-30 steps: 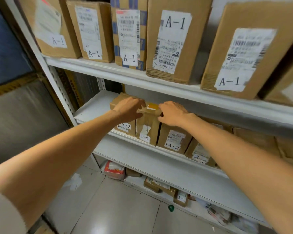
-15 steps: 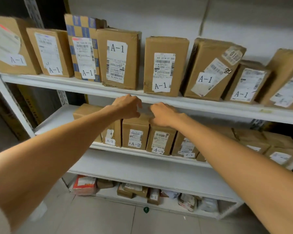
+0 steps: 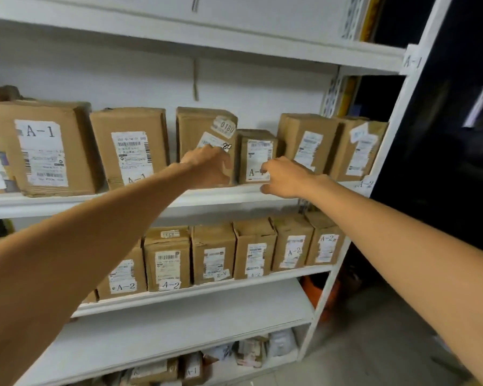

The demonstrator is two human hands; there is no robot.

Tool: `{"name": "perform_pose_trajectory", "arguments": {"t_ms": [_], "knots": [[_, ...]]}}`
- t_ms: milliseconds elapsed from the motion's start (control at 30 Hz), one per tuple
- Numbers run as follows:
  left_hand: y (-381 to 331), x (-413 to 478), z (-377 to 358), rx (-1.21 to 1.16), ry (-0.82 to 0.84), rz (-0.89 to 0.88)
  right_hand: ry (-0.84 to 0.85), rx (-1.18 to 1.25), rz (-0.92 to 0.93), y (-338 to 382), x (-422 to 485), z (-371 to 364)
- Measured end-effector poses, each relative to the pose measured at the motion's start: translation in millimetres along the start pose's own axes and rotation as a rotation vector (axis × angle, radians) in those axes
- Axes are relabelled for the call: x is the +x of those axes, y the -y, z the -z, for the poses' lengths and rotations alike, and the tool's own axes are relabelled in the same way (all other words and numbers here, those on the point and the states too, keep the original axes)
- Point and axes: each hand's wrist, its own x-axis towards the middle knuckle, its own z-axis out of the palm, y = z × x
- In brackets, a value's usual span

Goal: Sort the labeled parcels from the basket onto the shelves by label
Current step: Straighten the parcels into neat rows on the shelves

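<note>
While facing the white shelving unit [image 3: 328, 288], can make out three loaded levels. Highest of them, got the A-1 shelf [image 3: 67, 203] with a row of tall brown cartons standing upright, most showing A-1 on a white label. Below that, got the A-2 shelf [image 3: 207, 291], packed with smaller cartons side by side, A-2 stickers on the fronts. Down by the floor, just a jumble of small packets [image 3: 250, 352].

Then two bare forearms, both reaching to the A-1 shelf. Worth noting the 0180 carton [image 3: 204, 126] there, and just beside it on the right a short A-1 parcel [image 3: 258, 151], upright on the shelf, tucked between the 0180 carton and a taller carton [image 3: 307, 140].

Left hand [image 3: 209, 168] curled against the lower front of the 0180 carton, right at the gap beside the short A-1 parcel; honestly can't tell if gripping anything. Right hand [image 3: 285, 178] bent over the bottom right corner of the short A-1 parcel, covering part of the label, lowest fingers down at the shelf lip; can't tell whether pinching it or just touching.
</note>
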Motion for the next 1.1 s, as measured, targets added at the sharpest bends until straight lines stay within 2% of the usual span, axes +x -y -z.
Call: {"name": "perform_pose_trajectory", "arguments": {"t_ms": [233,567,667,733,833,967,1100], "knots": [[-88.3,92.8,3.7,0.031,-0.077,-0.076,-0.074,-0.054,-0.080,-122.0,12.0,31.7],[-165.0,226.4,-6.2,0.085,-0.244,-0.004,-0.247,-0.138,-0.084,-280.6,71.7,67.8],[-172.5,260.8,-8.6,0.142,-0.220,0.006,-0.282,-0.227,-0.078,-307.9,87.6,69.9],[-173.6,278.0,-11.8,0.205,-0.160,0.037,-0.228,-0.254,-0.065,-318.0,98.8,68.4],[-169.2,295.4,-12.8,0.364,0.032,0.102,-0.130,-0.289,-0.073,-328.2,113.1,70.1],[-155.2,306.6,-13.2,0.274,0.227,0.139,-0.066,-0.178,-0.077,-339.7,127.1,61.1],[-158.5,302.0,-19.1,0.138,0.139,0.082,-0.122,-0.140,-0.057,-344.6,131.1,59.1]]}}
